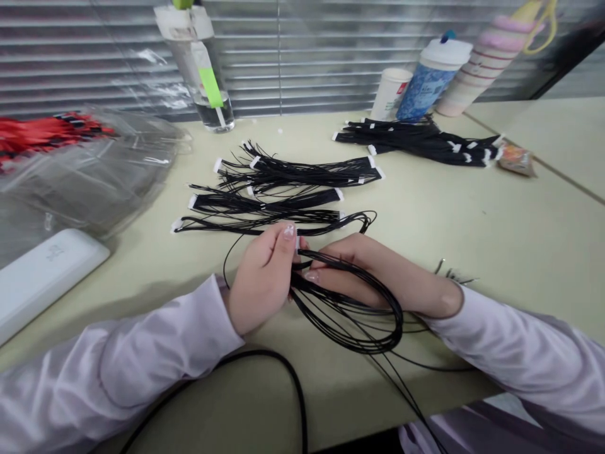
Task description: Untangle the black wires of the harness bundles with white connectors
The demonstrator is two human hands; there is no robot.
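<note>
Between my two hands is a looped bundle of thin black wires with a white connector at its end. My left hand is closed around that end, its thumb pressed by the connector. My right hand pinches the wires just beside it, with the loop hanging over the fingers. Loose wire ends trail toward the table's front edge. Just beyond my hands lie several black wire harnesses with white connectors, set in rough rows.
Another pile of black harnesses lies at the back right, beside a small snack packet. Cups and bottles stand by the blinds, a clear bottle further left. Plastic bags, red wires and a white device occupy the left.
</note>
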